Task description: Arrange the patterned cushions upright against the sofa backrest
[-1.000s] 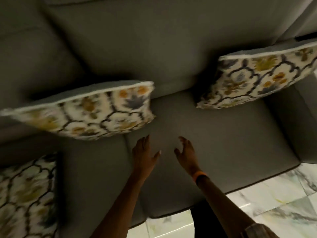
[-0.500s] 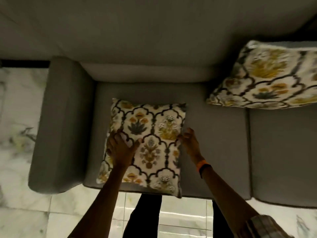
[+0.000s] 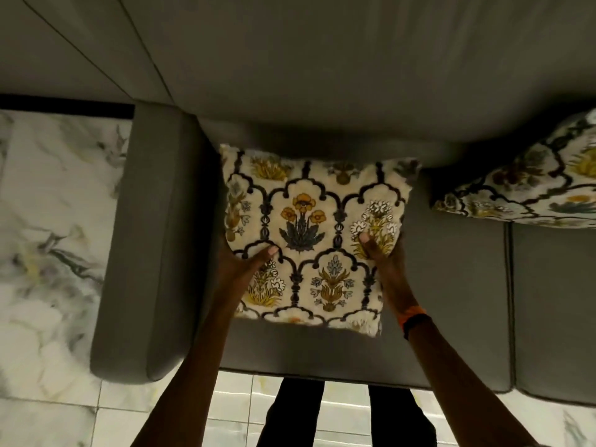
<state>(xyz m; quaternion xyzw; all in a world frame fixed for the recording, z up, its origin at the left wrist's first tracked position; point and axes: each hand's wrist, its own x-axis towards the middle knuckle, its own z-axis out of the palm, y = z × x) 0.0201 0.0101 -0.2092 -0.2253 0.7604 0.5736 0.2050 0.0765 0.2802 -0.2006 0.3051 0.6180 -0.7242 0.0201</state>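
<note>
Grey sofa seat (image 3: 451, 285): left hand (image 3: 245, 262) and right hand (image 3: 383, 253) clamp the patterned cushion (image 3: 309, 233) at 9 and 3 o'clock, top edge meeting the backrest (image 3: 322, 91); tilting upright likely follows.

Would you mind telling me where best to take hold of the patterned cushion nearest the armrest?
Probably its two side edges, approached from the seat front. The patterned cushion is broad, soft and square; the left hand and right hand already flank it, thumbs on its face.
</note>
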